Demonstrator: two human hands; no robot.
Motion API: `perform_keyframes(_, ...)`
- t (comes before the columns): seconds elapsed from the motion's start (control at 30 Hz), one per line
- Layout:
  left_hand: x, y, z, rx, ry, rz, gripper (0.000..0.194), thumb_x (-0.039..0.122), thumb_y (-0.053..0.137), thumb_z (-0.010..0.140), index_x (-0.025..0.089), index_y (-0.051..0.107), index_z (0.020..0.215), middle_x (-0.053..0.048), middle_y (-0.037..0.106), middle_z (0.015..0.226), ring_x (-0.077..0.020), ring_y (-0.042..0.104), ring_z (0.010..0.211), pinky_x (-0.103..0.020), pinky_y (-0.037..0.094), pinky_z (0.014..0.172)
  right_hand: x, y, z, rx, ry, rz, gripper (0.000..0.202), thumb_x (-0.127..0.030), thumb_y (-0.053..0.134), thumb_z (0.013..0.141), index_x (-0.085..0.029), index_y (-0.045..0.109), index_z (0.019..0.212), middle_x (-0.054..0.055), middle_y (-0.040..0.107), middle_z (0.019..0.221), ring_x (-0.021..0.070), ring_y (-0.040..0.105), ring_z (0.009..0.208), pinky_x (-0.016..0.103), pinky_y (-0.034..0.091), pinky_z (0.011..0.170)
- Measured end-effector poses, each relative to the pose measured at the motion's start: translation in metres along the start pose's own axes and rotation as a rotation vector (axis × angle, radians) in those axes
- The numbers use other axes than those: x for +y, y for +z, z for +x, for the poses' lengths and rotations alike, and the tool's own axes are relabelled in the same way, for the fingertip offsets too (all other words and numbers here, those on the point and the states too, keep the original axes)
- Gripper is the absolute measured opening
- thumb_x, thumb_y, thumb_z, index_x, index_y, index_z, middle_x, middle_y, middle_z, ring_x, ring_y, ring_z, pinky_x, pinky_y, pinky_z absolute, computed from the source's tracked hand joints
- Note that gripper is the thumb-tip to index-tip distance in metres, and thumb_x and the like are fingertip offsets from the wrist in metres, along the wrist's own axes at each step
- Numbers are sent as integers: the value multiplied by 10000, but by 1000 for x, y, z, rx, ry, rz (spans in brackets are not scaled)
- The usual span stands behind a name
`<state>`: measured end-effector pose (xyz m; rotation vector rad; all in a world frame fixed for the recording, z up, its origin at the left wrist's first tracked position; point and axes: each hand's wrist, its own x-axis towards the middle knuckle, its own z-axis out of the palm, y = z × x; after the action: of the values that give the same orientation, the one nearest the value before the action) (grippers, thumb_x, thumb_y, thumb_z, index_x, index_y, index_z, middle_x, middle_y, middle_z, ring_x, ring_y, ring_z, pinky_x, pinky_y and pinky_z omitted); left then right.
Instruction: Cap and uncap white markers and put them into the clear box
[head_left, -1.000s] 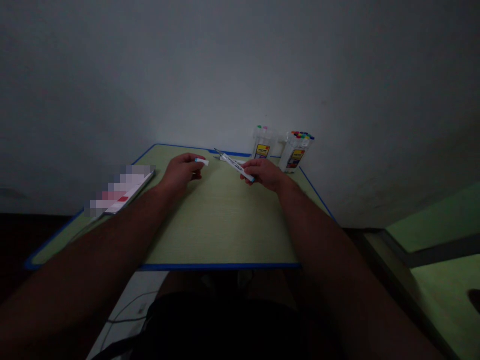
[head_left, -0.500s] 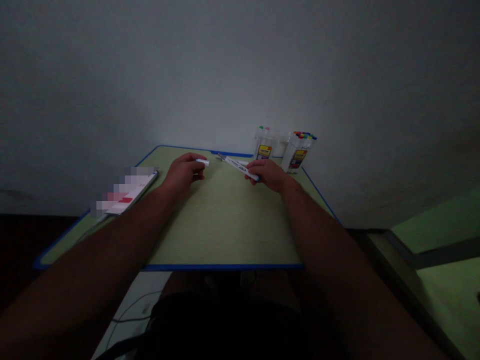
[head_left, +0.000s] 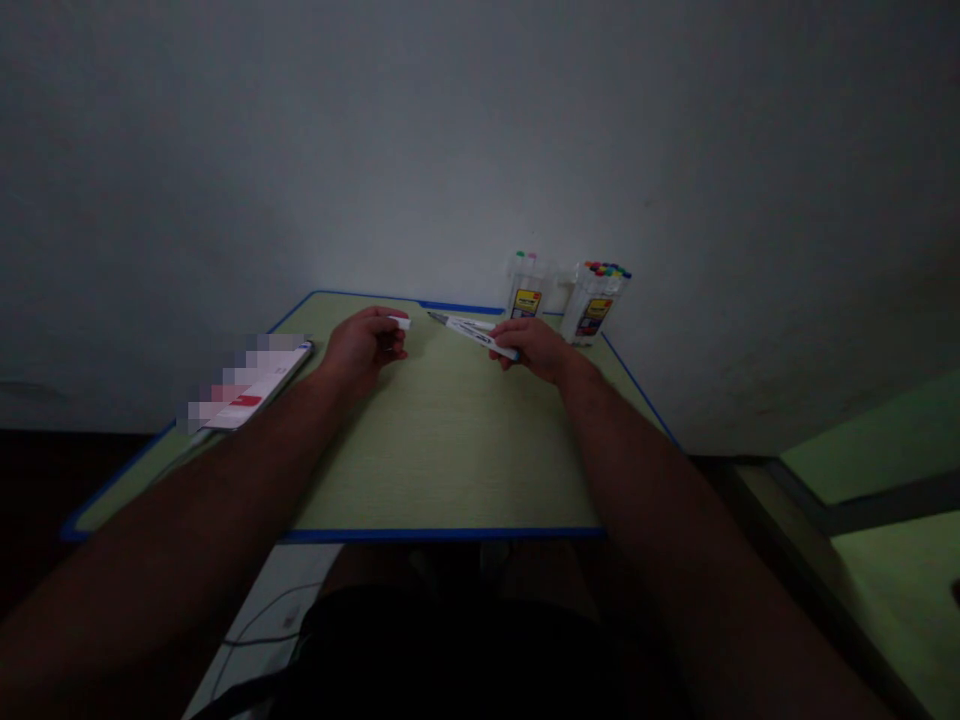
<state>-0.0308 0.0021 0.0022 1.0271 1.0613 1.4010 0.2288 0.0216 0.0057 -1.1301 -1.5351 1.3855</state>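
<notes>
My left hand (head_left: 366, 343) is above the far left-centre of the table, its fingers closed on a small white marker cap (head_left: 403, 323). Across from it, my right hand (head_left: 529, 345) grips a white marker (head_left: 474, 334) near its blue end. Dark lettering runs along the marker's barrel, and its uncapped grey tip points left towards the cap, with a gap between them. Just behind the barrel shows a second white strip, perhaps another marker; I cannot tell whether it is held or lying on the table.
Two clear cases stand at the back right: one case (head_left: 526, 292) with a green-ended and a pink-ended marker, the other case (head_left: 592, 312) full of colourful ends. A phone-like slab (head_left: 259, 385) with a cable lies left on the blue-edged table (head_left: 442, 450). A wall rises behind.
The cap in my left hand has shifted slightly left and now sits deeper between the fingers. The marker in my right hand has turned a little, its tip slightly lower.
</notes>
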Motion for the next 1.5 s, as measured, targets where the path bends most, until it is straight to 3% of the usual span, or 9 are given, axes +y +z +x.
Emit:
perform_keyframes(0.97,1,2,-1,32,26,20,166,145,637,621,147,645,787,8,559,616,-114,495,511,-257,463,511,6,-3,4,-44,-31,-17,67,-134,690,687,-122,701,752,35,683,605,107,570,474,212,482,446)
perform_keyframes(1.5,-4,6,-8,-91,80,142,164,135,719,640,147,730,803,15,594,611,-101,515,517,-267,476,573,3,8,1,-91,-60,-129,79,-105,680,746,-117,742,794,35,712,627,81,561,446,193,453,452)
